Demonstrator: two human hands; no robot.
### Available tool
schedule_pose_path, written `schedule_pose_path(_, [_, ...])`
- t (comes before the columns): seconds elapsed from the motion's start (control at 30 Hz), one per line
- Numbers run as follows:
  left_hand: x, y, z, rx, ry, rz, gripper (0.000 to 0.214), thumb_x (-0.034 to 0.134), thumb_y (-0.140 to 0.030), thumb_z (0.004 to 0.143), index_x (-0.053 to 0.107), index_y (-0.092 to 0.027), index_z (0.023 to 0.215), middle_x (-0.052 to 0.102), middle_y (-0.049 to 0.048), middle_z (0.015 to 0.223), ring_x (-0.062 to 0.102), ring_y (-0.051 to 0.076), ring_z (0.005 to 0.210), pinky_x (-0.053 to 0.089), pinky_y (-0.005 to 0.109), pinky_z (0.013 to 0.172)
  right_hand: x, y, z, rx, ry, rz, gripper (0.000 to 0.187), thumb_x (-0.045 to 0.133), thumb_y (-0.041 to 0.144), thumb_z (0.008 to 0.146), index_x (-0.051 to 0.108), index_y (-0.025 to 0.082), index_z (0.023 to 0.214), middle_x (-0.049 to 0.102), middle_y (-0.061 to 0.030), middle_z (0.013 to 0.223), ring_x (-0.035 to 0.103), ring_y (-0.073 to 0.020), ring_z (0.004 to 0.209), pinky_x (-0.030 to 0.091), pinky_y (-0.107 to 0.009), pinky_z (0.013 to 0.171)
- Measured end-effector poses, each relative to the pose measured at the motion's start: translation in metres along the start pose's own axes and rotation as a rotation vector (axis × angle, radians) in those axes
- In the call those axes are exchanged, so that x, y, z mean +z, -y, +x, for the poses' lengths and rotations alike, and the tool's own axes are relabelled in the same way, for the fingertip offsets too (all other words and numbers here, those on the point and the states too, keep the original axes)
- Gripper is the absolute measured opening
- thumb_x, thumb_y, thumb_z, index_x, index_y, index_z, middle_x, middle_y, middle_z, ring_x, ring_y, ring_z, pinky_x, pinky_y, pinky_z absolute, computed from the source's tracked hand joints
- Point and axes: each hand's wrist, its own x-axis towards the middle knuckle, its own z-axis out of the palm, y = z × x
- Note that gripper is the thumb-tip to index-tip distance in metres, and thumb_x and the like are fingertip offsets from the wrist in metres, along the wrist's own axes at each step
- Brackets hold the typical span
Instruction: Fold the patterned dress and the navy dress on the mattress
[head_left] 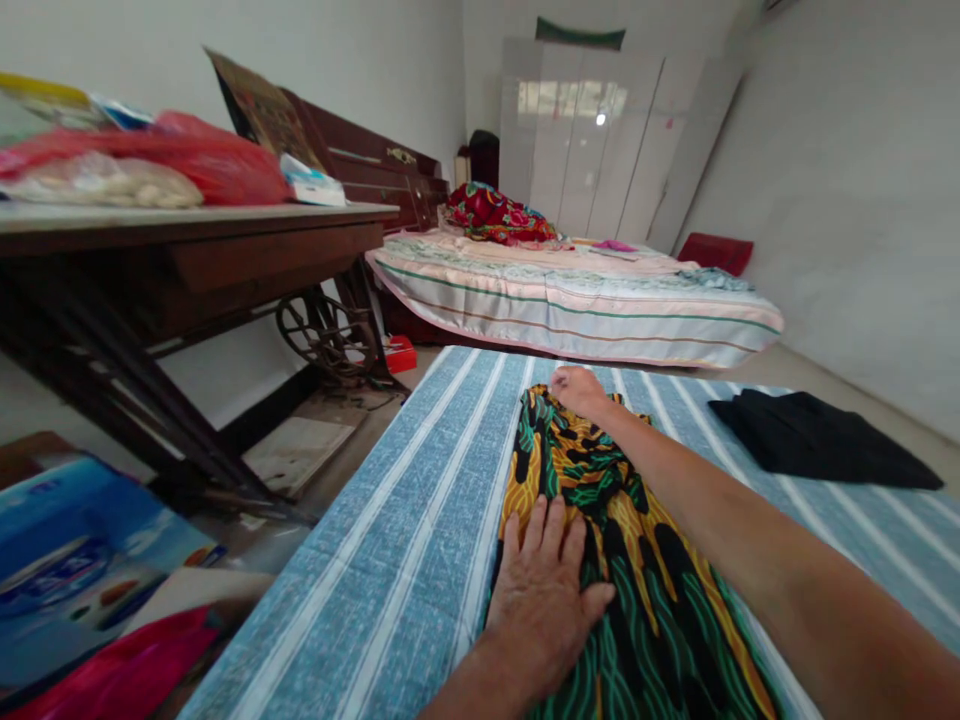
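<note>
A patterned cloth [637, 560] in orange, green and black lies lengthwise on a blue sheet with white stripes [405, 520]. My left hand [544, 595] lies flat on the near part of the cloth, fingers stretched out and together. My right hand [577, 390] reaches along the cloth to its far end, where its fingers are curled over the cloth's edge; the forearm lies across the cloth.
A folded black cloth [817, 440] lies on the striped sheet at the right. A dark wooden treadle table [195, 235] with red bags on top stands at the left. Behind is a bed [570, 300] with a red bundle. White wardrobe at the back.
</note>
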Motion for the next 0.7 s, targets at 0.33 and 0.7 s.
schedule_pose_path(0.33, [-0.010, 0.001, 0.009, -0.013, 0.052, 0.179, 0.063, 0.031, -0.056, 0.088, 0.035, -0.022, 0.140, 0.021, 0.0066, 0.150, 0.015, 0.030, 0.138, 0.015, 0.055, 0.110, -0.103, -0.093, -0.102, 0.106, -0.150, -0.025, 0.014, 0.053, 0.022, 0.069, 0.066, 0.020, 0.064, 0.063, 0.0010, 0.061, 0.057, -0.0152, 0.061, 0.039, -0.024, 0.057])
schedule_pose_path(0.7, [-0.021, 0.004, 0.017, -0.011, 0.101, 0.160, 0.063, 0.032, -0.056, 0.087, 0.038, -0.019, 0.138, 0.027, 0.0092, 0.148, 0.020, 0.029, 0.137, 0.020, 0.053, 0.109, -0.085, -0.116, -0.117, 0.220, -0.196, 0.122, 0.022, 0.055, 0.022, 0.069, 0.071, 0.021, 0.085, 0.069, 0.0000, 0.074, 0.062, -0.0170, 0.070, 0.045, -0.025, 0.063])
